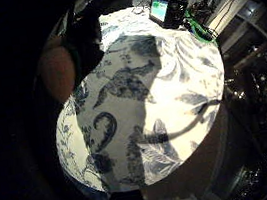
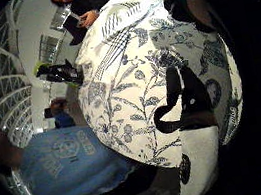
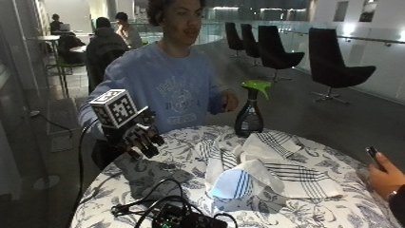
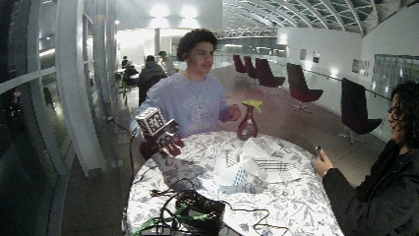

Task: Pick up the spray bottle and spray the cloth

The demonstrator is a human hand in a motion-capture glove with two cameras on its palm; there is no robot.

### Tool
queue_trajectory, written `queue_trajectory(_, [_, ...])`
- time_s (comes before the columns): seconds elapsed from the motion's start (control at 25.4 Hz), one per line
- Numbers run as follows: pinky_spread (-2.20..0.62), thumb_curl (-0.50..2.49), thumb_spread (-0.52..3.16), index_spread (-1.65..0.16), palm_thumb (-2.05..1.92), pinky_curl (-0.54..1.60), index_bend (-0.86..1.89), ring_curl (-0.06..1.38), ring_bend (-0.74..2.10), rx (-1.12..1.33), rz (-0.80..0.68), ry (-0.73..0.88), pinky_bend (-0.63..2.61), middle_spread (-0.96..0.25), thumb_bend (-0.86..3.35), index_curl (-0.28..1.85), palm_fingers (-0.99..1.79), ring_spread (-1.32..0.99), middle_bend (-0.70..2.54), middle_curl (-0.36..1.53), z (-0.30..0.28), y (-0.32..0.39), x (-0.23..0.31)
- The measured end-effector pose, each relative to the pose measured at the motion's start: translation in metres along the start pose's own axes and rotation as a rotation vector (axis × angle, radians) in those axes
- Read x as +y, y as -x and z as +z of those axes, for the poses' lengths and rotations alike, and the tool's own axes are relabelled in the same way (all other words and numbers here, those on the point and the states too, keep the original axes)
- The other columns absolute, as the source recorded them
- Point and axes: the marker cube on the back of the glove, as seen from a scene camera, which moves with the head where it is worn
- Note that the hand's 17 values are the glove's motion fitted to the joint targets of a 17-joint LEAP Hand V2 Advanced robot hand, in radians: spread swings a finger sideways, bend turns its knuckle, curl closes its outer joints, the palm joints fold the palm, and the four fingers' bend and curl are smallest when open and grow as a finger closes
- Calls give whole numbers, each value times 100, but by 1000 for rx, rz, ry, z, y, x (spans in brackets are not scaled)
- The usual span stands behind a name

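One gloved right hand [image 3: 140,138] hovers above the floral-clothed table [image 3: 316,209] in the outside view, fingers loosely curled and holding nothing, well apart from the spray bottle [image 3: 249,113] standing at the far edge behind the crumpled cloth [image 3: 253,168]. Both palm views show only tablecloth beneath, so the reach appears not yet begun; next, the hand must cross to the bottle's neck.

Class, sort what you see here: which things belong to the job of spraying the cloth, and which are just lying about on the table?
Belong to the job:
spray bottle, standing upright on the table
striped cloth, crumpled beside it
gloved right hand, hovering over the table, holding nothing

Just lying about:
black device with cables
floral tablecloth
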Motion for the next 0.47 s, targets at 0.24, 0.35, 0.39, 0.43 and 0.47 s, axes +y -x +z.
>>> queue_trajectory(0.24, [23, 57, 113, -32, 93, 29, 14, 35, 33, 8, -26, 20, 17, -5, -1, 29, 80, -2, 34, 43, 1, 5, -1])
queue_trajectory(0.35, [23, 57, 113, -32, 93, 29, 14, 35, 33, 9, -38, 21, 16, -5, -1, 29, 80, -2, 34, 43, -1, 7, -5])
queue_trajectory(0.39, [23, 57, 113, -32, 93, 29, 14, 35, 33, 8, -43, 19, 16, -5, -1, 29, 80, -2, 34, 43, -2, 8, -6])
queue_trajectory(0.43, [23, 57, 113, -32, 93, 29, 14, 35, 33, 7, -46, 17, 16, -5, -1, 29, 80, -2, 34, 43, -2, 8, -7])
queue_trajectory(0.47, [23, 57, 113, -32, 93, 29, 14, 35, 33, 6, -47, 15, 16, -5, -1, 30, 80, -2, 34, 43, -3, 8, -8])
